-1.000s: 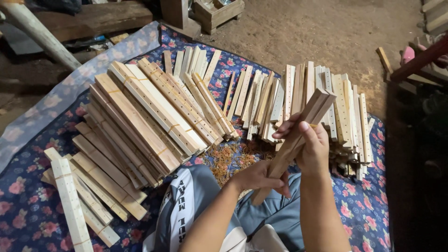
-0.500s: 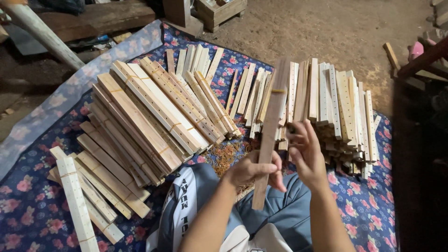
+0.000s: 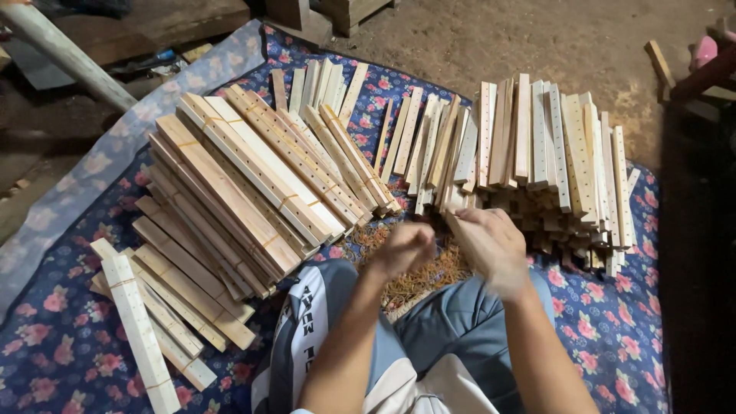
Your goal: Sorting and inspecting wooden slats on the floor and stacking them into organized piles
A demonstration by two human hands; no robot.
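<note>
Since a second ago we have lowered both hands; the lifted slat is gone. Left hand (image 3: 406, 247) curls blurred, right hand (image 3: 491, 244) part-open over rubber bands (image 3: 418, 276); grip unclear. Bundled slats (image 3: 253, 184) lie beyond left fingers, loose slats (image 3: 552, 153) remain beyond right.

Both hands are low in front of the person, blurred. The left hand (image 3: 408, 247) is curled into a loose fist over a heap of rubber bands (image 3: 418, 268); the right hand (image 3: 491, 241) sits just beside it, at the near ends of the loose wooden slats (image 3: 537, 146). Bundled slats (image 3: 253, 184) lie stacked to the left on a blue flowered cloth (image 3: 46, 337).
</note>
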